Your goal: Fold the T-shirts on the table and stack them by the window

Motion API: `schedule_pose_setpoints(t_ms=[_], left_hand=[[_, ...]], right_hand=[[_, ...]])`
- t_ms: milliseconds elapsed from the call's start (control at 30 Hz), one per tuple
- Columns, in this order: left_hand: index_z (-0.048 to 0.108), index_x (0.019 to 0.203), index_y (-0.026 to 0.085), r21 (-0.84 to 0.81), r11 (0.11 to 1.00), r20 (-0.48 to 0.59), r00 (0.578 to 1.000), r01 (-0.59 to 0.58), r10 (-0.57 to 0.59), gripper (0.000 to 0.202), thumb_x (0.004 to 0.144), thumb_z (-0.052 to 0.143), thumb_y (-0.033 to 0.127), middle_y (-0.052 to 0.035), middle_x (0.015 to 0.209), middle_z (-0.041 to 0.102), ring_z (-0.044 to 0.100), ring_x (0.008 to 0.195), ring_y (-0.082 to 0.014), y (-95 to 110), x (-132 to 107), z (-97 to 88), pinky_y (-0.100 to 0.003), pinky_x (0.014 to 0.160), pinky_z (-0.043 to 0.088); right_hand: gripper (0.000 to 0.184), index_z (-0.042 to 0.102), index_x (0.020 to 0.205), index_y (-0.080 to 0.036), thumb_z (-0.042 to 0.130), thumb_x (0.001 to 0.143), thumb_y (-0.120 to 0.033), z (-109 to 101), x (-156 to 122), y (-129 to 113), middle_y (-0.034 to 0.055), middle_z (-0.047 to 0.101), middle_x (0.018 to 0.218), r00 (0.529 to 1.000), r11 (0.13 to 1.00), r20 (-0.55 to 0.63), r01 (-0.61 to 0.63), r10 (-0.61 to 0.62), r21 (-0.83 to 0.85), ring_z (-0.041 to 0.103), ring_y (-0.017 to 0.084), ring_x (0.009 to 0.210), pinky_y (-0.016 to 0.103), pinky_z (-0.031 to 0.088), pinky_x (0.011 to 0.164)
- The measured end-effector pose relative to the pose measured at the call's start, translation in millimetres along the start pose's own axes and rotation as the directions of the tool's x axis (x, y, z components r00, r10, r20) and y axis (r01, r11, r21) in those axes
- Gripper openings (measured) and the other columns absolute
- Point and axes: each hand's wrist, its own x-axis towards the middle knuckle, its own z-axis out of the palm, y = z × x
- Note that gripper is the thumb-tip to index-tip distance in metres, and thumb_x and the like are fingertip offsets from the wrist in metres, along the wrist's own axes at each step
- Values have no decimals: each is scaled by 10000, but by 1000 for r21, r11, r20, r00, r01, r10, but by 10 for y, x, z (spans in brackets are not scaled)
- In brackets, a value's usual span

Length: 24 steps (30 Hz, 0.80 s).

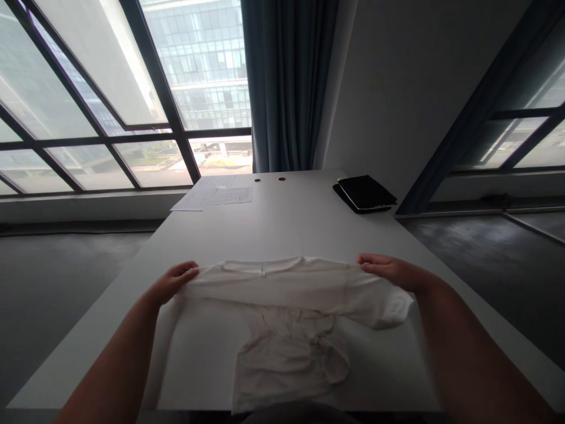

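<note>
A white T-shirt (286, 294) lies spread across the near part of a white table (282, 224), collar at the far side, its lower body bunched and wrinkled toward me. My left hand (174, 281) is closed on the shirt's left shoulder. My right hand (391, 270) pinches the right shoulder, with the short sleeve drooping just below it. The shoulder line is stretched straight between both hands.
Printed paper sheets (216, 195) lie at the table's far left. A black tablet or folder (364, 193) rests at the far right edge. Two cable holes (269, 179) sit at the far edge. Windows, a dark curtain (286, 82) and a wall stand behind.
</note>
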Motion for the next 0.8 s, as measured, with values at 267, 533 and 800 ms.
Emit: schedule_pose_setpoints(t_ms=[267, 533, 800], left_hand=[[695, 1160, 233, 600, 798, -446, 854, 63, 268, 367, 961, 487, 461, -64, 982, 748, 675, 946, -251, 314, 1015, -98, -333, 836, 510], [569, 1483, 267, 830, 557, -134, 975, 14, 175, 521, 1035, 386, 461, -102, 1549, 543, 507, 1405, -305, -160, 1313, 816, -474, 1177, 376], [420, 1600, 322, 805, 570, -240, 969, 166, 57, 609, 1035, 350, 538, -69, 1708, 309, 265, 1573, -328, -507, 1216, 795, -582, 1257, 200]], right_hand=[[347, 689, 1204, -159, 432, 997, -265, -236, 1099, 114, 134, 708, 1139, 922, 792, -371, -141, -113, -594, 633, 259, 1018, 357, 480, 930], [479, 611, 1438, -175, 515, 997, -335, 654, 1530, 560, 170, 571, 1479, 919, 641, -310, -87, -243, -762, 527, 302, 1340, 434, 351, 1178], [566, 562, 1488, -206, 512, 971, -431, 369, 1474, 1040, 142, 463, 1601, 893, 750, -344, -11, -290, -661, 416, 289, 1478, 491, 323, 1220]])
